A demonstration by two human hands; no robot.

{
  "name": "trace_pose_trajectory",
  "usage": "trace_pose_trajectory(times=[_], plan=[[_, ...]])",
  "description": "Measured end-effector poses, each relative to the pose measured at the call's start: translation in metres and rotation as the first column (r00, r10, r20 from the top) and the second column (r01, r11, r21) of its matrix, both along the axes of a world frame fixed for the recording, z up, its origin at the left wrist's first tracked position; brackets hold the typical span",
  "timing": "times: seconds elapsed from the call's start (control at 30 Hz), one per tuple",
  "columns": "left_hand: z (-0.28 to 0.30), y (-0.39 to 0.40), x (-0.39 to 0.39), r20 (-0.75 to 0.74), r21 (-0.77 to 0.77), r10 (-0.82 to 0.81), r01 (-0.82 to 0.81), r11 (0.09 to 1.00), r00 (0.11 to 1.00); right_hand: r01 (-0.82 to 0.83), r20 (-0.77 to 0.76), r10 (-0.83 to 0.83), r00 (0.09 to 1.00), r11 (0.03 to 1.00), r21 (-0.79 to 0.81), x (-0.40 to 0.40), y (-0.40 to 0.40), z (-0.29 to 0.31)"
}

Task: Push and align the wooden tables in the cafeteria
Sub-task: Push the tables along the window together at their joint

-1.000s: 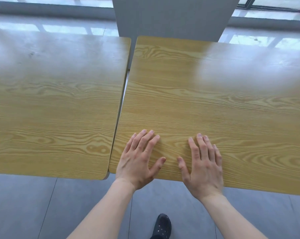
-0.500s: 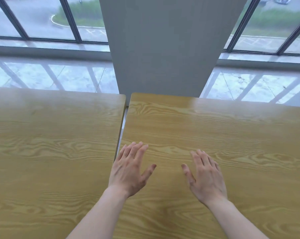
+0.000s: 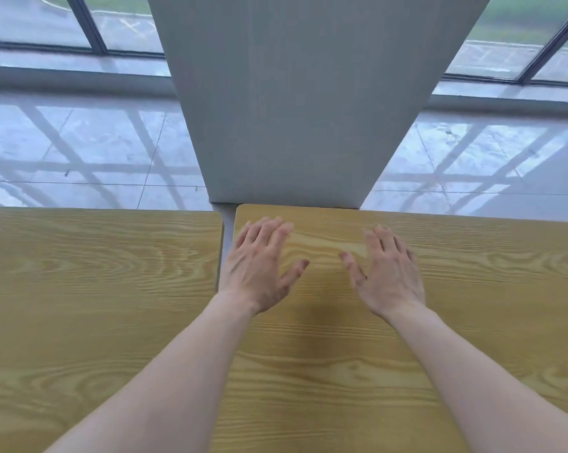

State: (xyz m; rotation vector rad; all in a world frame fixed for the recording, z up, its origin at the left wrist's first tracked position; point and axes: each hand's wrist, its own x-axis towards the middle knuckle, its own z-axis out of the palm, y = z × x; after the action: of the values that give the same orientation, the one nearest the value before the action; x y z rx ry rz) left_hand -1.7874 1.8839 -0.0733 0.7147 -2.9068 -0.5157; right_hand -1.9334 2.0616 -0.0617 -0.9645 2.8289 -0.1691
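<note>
Two light wooden tables stand side by side with a narrow gap between them. The left table point(image 3: 96, 305) fills the lower left. The right table point(image 3: 472, 322) fills the lower right, and its far edge sits slightly further forward than the left one's. My left hand point(image 3: 261, 266) is spread flat over the right table near its far left corner. My right hand point(image 3: 387, 273) is spread the same way a little to the right. Both hold nothing. Whether the palms press on the wood or hover just above it I cannot tell.
A grey pillar point(image 3: 295, 103) rises directly behind the far edge of the right table, close to it. Glossy tiled floor point(image 3: 90, 155) lies beyond the tables on both sides. Tall windows point(image 3: 31, 21) run along the back.
My hands have travelled from the near edge of the right table to its far left corner. The view has lifted, and the near edge and the floor below have dropped out of sight.
</note>
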Motion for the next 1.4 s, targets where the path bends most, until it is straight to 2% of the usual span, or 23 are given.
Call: trace_pose_trajectory(times=[0.27,0.37,0.43,0.6,0.87,1.1,1.4], plan=[[-0.032,-0.045,-0.080,0.028,-0.039,-0.027,0.028,0.999,0.999,0.013,-0.025,-0.014,1.000,0.999,-0.034,-0.071,-0.062,-0.035],[-0.046,-0.060,-0.098,0.066,-0.047,-0.037,0.040,0.998,0.997,-0.014,-0.027,0.014,1.000,1.000,0.000,-0.086,-0.074,-0.048],[-0.055,-0.065,-0.100,0.103,-0.054,-0.023,0.029,0.998,0.994,-0.045,-0.034,0.047,0.998,0.997,0.059,-0.087,-0.078,-0.058],[-0.064,-0.067,-0.100,0.102,-0.064,0.021,-0.014,0.998,0.995,-0.025,-0.135,0.034,0.990,0.997,0.071,-0.081,-0.082,-0.067],[-0.066,-0.069,-0.094,0.095,-0.067,-0.014,0.020,0.998,0.995,-0.024,-0.170,0.038,0.985,0.996,0.082,-0.073,-0.086,-0.065],[-0.065,-0.073,-0.070,0.109,-0.072,0.009,-0.001,0.997,0.994,-0.060,-0.153,0.084,0.985,0.986,0.152,-0.052,-0.097,-0.061],[-0.065,-0.073,-0.070,0.107,-0.081,0.025,-0.016,0.997,0.994,-0.049,-0.177,0.072,0.981,0.990,0.135,-0.051,-0.096,-0.065]])
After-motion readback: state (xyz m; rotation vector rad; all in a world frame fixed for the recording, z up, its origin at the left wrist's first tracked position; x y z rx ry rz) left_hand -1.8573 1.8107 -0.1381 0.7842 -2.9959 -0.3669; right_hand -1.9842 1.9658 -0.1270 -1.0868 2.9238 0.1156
